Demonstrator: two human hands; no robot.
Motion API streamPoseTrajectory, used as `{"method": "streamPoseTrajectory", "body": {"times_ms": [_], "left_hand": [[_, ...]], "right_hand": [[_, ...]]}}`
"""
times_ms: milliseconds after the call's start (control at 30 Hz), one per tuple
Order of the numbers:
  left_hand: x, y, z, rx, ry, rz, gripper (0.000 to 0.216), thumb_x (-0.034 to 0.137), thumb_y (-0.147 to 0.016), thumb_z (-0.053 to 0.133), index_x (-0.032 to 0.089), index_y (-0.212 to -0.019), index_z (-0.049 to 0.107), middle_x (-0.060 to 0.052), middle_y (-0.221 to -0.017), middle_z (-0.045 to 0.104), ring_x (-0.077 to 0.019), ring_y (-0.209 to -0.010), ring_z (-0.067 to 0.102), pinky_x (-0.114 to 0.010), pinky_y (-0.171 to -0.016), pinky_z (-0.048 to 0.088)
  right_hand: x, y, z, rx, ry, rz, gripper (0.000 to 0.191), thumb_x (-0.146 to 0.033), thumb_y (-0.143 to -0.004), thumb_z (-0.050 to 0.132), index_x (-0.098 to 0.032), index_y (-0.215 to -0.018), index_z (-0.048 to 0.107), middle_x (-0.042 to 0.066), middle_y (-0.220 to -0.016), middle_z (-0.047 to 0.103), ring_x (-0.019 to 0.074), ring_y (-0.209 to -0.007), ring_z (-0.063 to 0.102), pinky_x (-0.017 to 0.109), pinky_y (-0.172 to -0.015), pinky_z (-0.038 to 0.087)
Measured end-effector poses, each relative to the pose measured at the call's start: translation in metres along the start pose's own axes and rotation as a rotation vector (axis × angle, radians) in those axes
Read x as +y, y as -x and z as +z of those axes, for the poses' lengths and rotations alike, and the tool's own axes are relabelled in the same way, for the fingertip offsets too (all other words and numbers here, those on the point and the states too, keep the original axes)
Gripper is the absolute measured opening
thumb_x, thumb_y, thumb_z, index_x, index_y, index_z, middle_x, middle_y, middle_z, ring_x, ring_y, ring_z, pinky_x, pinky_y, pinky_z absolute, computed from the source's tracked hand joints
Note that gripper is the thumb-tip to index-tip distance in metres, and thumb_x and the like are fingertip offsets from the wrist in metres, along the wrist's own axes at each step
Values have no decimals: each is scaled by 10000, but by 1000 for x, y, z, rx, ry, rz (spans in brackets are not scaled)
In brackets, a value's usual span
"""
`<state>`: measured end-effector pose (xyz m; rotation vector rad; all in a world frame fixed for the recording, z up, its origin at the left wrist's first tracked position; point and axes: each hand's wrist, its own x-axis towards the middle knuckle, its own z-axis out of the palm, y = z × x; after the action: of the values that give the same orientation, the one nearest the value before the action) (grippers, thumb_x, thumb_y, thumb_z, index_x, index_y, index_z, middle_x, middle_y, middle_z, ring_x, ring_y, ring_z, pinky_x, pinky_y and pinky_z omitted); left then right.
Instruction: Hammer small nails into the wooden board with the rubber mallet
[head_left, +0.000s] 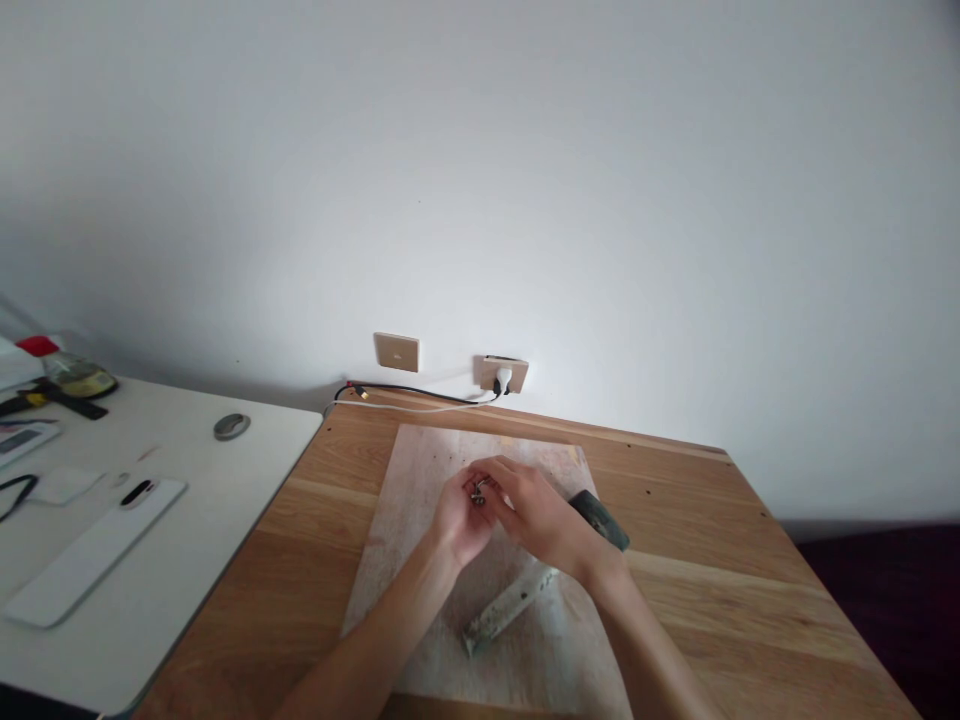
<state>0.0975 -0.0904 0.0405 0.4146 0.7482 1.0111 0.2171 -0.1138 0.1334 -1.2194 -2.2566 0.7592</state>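
Between two bare forearms reaching in from the near edge, a worn grey-green bar (pixel 510 605) lies slantwise, its upper end running behind the right forearm. Just beyond it the hands meet above the middle of a pale, stained board (pixel 394 520). The left hand (pixel 459 515) is palm up, curled into a loose cup that holds a few small metal pieces (pixel 478 494); they are too small to tell what they are. The right hand (pixel 529 505) arches over from the other side with its fingers bent down at the pieces, and whether it pinches any of them I cannot tell. Past the right wrist a dark block (pixel 601 520) shows; whether it joins the bar is hidden by the arm.

The board rests on a wooden table (pixel 720 580). To the left stands a white table (pixel 247 505), bearing a white phone (pixel 94 560) nearer, then a round grey disc (pixel 232 427), and a bottle (pixel 81 378) with a red cap towards the back. Along the wooden table's far edge run a black cable (pixel 420 389) and a white cable (pixel 409 408). A white plug (pixel 504 379) sits in a socket on the pale wall (pixel 600 200), with a tan plate (pixel 397 352) left of it.
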Motion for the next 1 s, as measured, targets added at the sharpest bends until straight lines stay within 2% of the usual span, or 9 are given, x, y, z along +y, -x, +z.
{"method": "streamPoseTrajectory", "body": {"times_ms": [133, 233, 400, 533, 633, 767, 867, 933, 1000], "left_hand": [[1, 7, 7, 30, 306, -126, 228, 177, -982, 500, 149, -808, 646, -65, -840, 702, -121, -768, 685, -215, -756, 565], [2, 9, 7, 22, 282, -256, 216, 196, -957, 546, 128, -792, 667, -80, -818, 705, -141, -743, 680, -249, -722, 549], [-5, 3, -4, 82, -164, 4, 269, 360, -934, 575, 152, -793, 670, -75, -865, 703, -157, -767, 640, -256, -700, 479], [-10, 7, -8, -21, -607, 193, 449, 557, -959, 467, 180, -877, 697, -125, -1088, 741, -271, -1099, 655, -386, -998, 479], [-2, 20, -5, -119, -834, 274, 538, 622, -1001, 366, 215, -1000, 717, -128, -1331, 694, -315, -1352, 547, -478, -1206, 320], [17, 47, -13, -174, -1094, 374, 472, 574, -1043, 366, 267, -1196, 690, -105, -1548, 550, -307, -1522, 380, -522, -1281, 179], [29, 70, -46, -22, -1361, 587, 356, 489, -1002, 530, 267, -1246, 662, -120, -1546, 531, -306, -1480, 431, -511, -1255, 272], [35, 87, -78, 213, -1534, 703, 361, 455, -990, 548, 243, -1265, 647, -143, -1469, 580, -322, -1418, 486, -530, -1214, 340], [37, 102, -108, 384, -1626, 698, 378, 457, -987, 530, 226, -1265, 642, -146, -1367, 647, -344, -1338, 555, -563, -1158, 406]], "right_hand": [[4, 23, 4, 358, -186, 83, 203, -262, -1023, 531, -233, -1138, 696, 78, -1129, 747, 217, -1013, 702, 351, -901, 547], [14, 49, 10, 621, -300, 211, 177, -338, -989, 589, -233, -1062, 711, 78, -1070, 753, 226, -1001, 709, 329, -848, 562], [35, 88, 22, 868, -392, 383, 224, -428, -929, 653, -218, -944, 728, 60, -866, 751, 207, -798, 707, 293, -707, 560], [44, 107, 34, 919, -387, 466, 285, -482, -891, 687, -204, -939, 726, 85, -903, 759, 223, -829, 718, 313, -736, 577], [50, 122, 43, 998, -332, 521, 334, -523, -859, 721, -207, -964, 699, 95, -974, 749, 227, -843, 717, 330, -754, 583], [60, 151, 47, 1048, -219, 668, 470, -605, -819, 732, -216, -1076, 681, 73, -885, 754, 254, -815, 718, 380, -783, 569], [74, 177, 48, 932, -14, 842, 538, -706, -863, 601, -237, -1109, 699, 99, -935, 779, 307, -848, 730, 435, -781, 548], [86, 191, 52, 803, 153, 825, 622, -766, -881, 495, -224, -1104, 704, 147, -1075, 772, 350, -918, 722, 489, -824, 541], [97, 201, 60, 712, 281, 763, 697, -785, -882, 450, -191, -1153, 693, 184, -1141, 750, 391, -1021, 697, 548, -913, 523]]}}
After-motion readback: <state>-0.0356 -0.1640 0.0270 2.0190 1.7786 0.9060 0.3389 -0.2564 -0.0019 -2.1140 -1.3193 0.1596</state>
